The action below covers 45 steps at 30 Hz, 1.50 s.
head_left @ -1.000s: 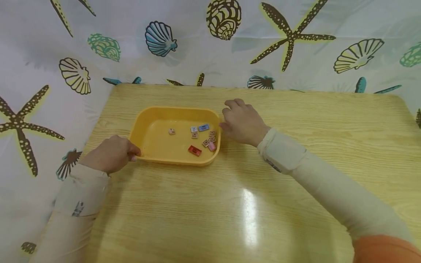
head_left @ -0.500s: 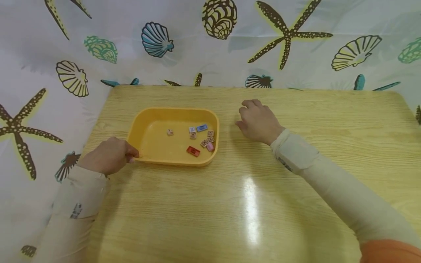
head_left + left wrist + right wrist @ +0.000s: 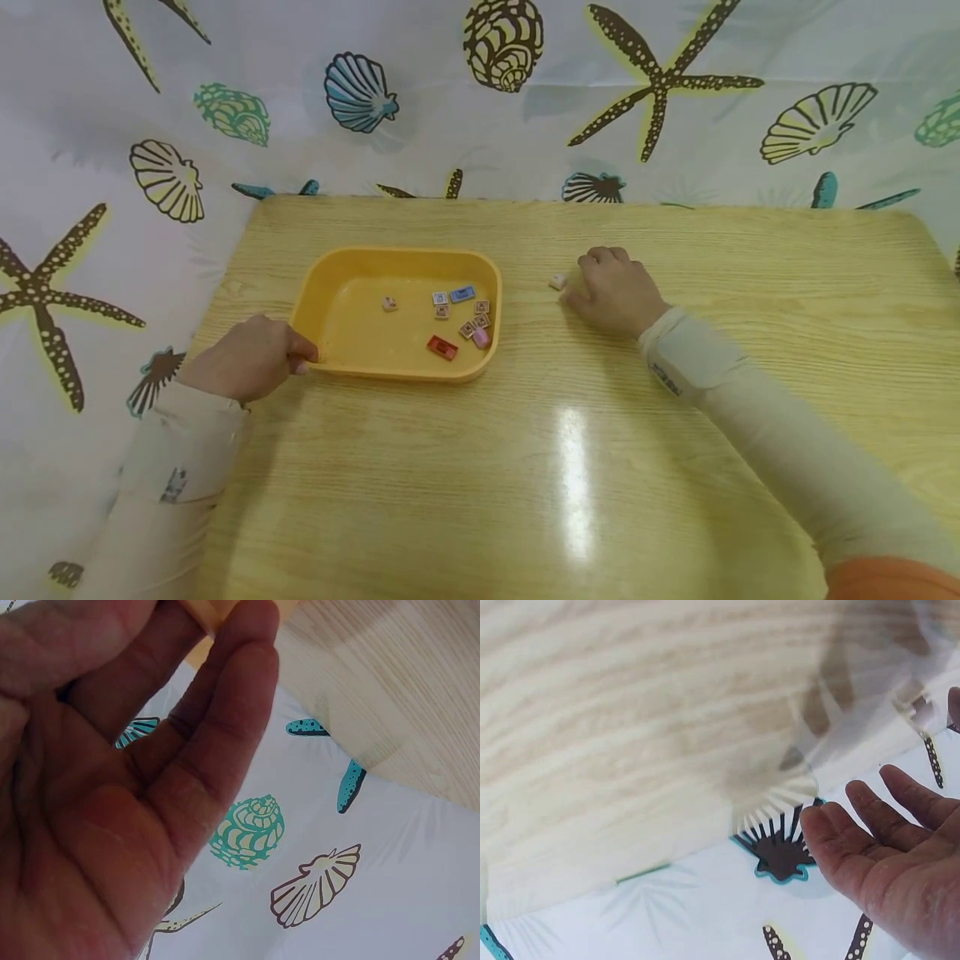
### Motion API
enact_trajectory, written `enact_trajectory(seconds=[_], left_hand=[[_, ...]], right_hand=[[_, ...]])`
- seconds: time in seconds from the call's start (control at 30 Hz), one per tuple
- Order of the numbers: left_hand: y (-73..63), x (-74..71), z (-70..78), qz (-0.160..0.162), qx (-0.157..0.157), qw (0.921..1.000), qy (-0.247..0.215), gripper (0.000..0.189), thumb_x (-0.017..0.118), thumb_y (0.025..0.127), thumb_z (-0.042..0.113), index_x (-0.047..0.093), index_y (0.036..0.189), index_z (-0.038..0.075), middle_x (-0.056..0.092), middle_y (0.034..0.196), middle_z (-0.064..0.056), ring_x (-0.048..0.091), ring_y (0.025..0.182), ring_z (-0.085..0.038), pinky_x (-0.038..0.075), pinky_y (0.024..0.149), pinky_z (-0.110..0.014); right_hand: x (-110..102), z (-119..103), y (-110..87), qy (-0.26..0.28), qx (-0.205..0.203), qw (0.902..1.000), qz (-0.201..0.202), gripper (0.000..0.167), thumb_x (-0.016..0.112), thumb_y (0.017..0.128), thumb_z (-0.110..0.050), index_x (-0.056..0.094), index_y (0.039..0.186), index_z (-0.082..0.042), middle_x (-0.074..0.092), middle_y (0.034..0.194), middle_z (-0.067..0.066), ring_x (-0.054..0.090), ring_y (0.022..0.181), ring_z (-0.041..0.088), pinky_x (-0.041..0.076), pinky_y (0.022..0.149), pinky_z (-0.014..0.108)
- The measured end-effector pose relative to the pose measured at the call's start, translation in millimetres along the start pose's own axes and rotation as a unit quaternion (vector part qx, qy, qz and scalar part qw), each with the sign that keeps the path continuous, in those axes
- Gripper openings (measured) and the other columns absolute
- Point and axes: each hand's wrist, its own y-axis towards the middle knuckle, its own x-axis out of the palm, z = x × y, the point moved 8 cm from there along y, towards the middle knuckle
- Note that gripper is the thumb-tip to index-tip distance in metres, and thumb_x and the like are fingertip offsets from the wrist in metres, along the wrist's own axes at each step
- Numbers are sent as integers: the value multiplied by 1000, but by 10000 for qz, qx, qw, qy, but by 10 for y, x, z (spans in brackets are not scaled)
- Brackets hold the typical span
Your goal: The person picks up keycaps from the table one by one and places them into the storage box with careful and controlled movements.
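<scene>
A yellow plastic tray (image 3: pixel 360 337) stands on the table at left of centre in the head view. My left hand (image 3: pixel 251 357) pinches its near left corner between thumb and fingers. In the left wrist view, only a bit of the tray's edge shows beyond the fingers. My right hand (image 3: pixel 618 292) is low over the table, right of the tray, with its fingers loosely bent. A small pale block (image 3: pixel 557 282) lies on the wood just left of its fingertips. The right wrist view shows the right palm (image 3: pixel 922 892) holding nothing.
In the tray lie a red rectangular piece (image 3: pixel 442 347), a blue piece (image 3: pixel 462 293), a pink piece (image 3: pixel 481 337), a lone pale block (image 3: pixel 389 303) and several small square tiles. A shell-print cloth (image 3: pixel 450 108) rises behind the wooden table (image 3: pixel 420 467).
From beside the tray's right rim, my right hand has moved right, then slightly nearer. The pale block now shows on the table beside it. My left hand stays at the tray's corner.
</scene>
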Motion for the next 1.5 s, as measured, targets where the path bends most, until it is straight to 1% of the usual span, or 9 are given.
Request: enact_trajectory(seconds=[0.17,0.37,0.53,0.73,0.83,0.97,1.23,1.3,1.5], left_hand=[[0,14,-5,-10,21,10000,20,21,65,89,12,74,109,11,72,111,-12,59,85,-19,52,84,-44],[7,19,-1,-18,50,10000,62,21,65,89,12,74,108,10,73,108,-12,56,79,-17,53,79,-41],[0,10,6,72,123,9999,46,20,66,89,13,74,107,10,73,108,-12,59,81,-17,53,78,-41],[-14,15,-6,60,32,10000,43,21,65,89,12,74,109,10,72,110,-13,59,81,-16,54,81,-42],[-11,19,-10,31,25,10000,50,22,65,89,12,73,109,10,72,110,-13,58,80,-16,54,82,-43],[6,28,-1,21,61,9999,86,22,66,89,13,73,109,10,73,108,-12,58,79,-16,54,82,-42],[2,-12,20,275,343,9987,241,19,67,88,13,75,106,12,74,104,-10,64,83,-19,54,85,-44],[1,-21,21,268,319,9988,257,20,67,88,13,75,106,12,74,105,-10,64,83,-18,55,85,-44],[-40,-19,-45,171,41,9998,29,21,65,89,10,74,109,12,73,109,-9,61,85,-18,54,87,-43]], right_hand=[[85,-37,48,153,93,9995,258,51,63,90,-40,61,109,8,59,122,28,55,114,46,53,84,57],[151,-57,127,354,205,9978,530,38,60,93,-36,64,97,1,62,119,25,55,115,47,51,87,60],[129,-106,141,351,21,9958,847,28,60,93,-25,67,95,2,64,114,25,58,109,47,53,81,58],[93,-153,126,204,-213,9937,1084,23,59,93,-18,69,95,3,67,108,25,61,102,45,56,75,55],[90,-156,115,156,-234,9941,1046,23,59,93,-17,70,95,3,67,108,25,61,102,45,56,76,55],[102,-151,85,96,-236,9959,864,22,59,93,-17,70,96,2,67,110,25,60,105,44,55,80,55],[62,-182,0,-2,-201,9981,578,22,61,92,-19,71,97,0,66,112,24,59,106,45,54,80,57],[54,-187,-15,-8,-174,9987,484,22,60,92,-18,71,99,0,66,113,24,58,107,45,54,81,57],[35,-250,-4,30,-186,9995,264,24,61,92,-20,71,102,-1,64,118,24,56,112,45,53,84,58]])
